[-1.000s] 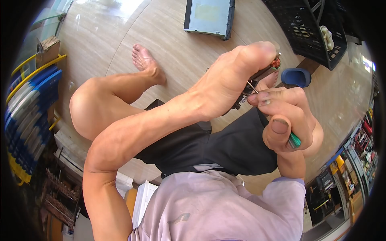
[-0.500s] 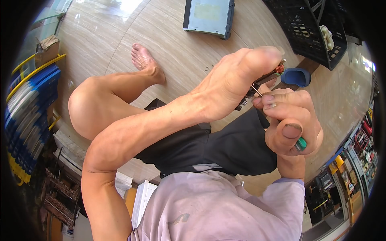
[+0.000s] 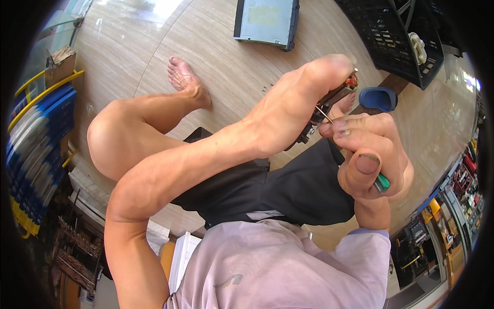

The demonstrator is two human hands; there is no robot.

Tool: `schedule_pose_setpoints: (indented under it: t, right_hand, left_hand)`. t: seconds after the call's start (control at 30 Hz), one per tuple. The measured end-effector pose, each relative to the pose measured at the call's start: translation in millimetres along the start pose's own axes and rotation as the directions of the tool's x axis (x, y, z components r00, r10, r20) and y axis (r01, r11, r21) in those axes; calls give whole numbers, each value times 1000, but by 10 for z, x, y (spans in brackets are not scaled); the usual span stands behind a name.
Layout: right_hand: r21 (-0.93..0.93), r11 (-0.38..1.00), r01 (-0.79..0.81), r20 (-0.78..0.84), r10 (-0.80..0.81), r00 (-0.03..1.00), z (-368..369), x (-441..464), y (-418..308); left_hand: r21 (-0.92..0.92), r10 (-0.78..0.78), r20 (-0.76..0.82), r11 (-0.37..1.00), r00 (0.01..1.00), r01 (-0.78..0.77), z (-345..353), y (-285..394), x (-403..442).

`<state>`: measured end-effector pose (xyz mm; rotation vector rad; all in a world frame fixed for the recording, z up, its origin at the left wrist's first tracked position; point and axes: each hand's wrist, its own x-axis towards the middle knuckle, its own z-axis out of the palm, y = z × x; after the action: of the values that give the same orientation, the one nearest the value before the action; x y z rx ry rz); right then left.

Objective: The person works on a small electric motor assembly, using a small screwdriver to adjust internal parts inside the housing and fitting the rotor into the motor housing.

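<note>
Your left hand [image 3: 297, 100] clamped around dark part [image 3: 333, 98] at two o'clock; right hand [image 3: 378, 147] closed on green-handled tool [image 3: 382, 183], shaft [image 3: 323, 114] aimed toward eleven. Sideways pressure could skid shaft into reddish end [image 3: 351, 82] or your left hand. Loosened grip could drop part to floor [image 3: 231, 77].

The left hand [image 3: 303, 98] hides most of the dark mechanism [image 3: 337, 96] it grips; the green handle [image 3: 382, 183] is mostly buried in the right hand [image 3: 373, 147]; beyond them, the top edge cuts off the grey case [image 3: 265, 23]; items [image 3: 465, 180] right of both are too small to tell.
</note>
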<state>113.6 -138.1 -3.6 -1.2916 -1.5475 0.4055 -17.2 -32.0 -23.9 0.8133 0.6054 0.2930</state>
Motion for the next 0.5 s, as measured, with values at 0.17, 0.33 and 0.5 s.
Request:
schedule_pose_setpoints:
  t: [0.17,0.33,0.5]
  right_hand:
    - [-92,989,-114,118,124,985,-64,94,-231]
    - [-31,995,-94,16,94,995,-26,62,-146]
    - [-33,997,-71,27,72,997,-14,109,-98]
  left_hand:
    - [5,-68,21,998,997,68,-102,-55,-7]
    - [35,-79,36,996,996,78,-67,-24,0]
    - [77,-82,14,994,997,81,-54,-7,11]
